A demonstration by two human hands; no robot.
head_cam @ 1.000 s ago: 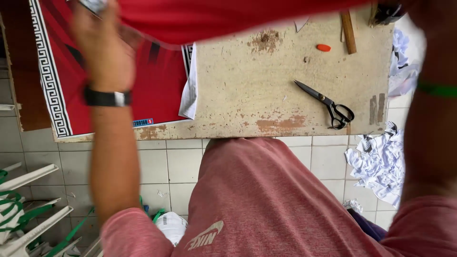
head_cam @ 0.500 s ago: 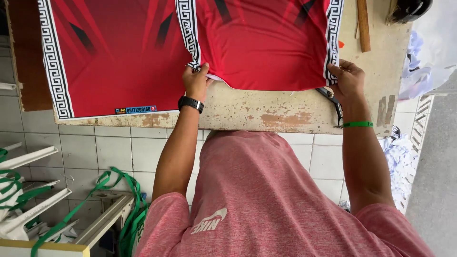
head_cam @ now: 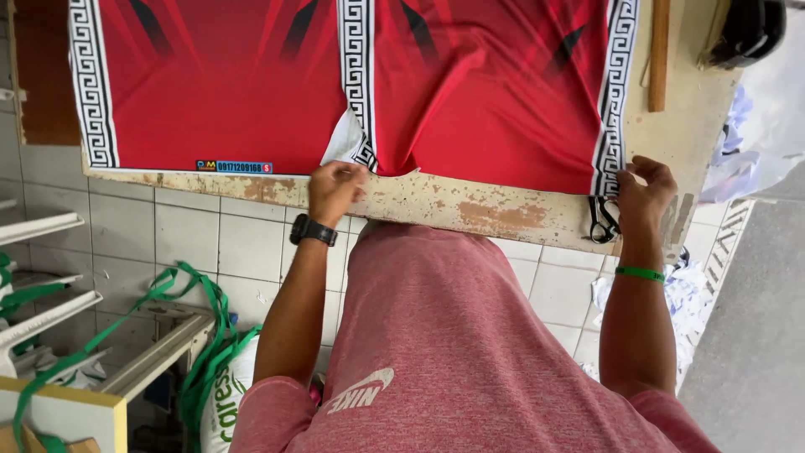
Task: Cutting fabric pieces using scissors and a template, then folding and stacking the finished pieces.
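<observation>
Here, left hand point(head_cam: 335, 189) pinches the near edge of the red fabric piece point(head_cam: 495, 92) at its left corner, fingers closed on the cloth. Right hand point(head_cam: 641, 193) grips the same edge at the right corner, by the black-and-white patterned trim point(head_cam: 615, 101). Fabric lies flat on the worn tabletop point(head_cam: 470, 210). Scissors point(head_cam: 602, 222) sit just beside the right hand. A second red panel point(head_cam: 218, 84) lies to the left.
</observation>
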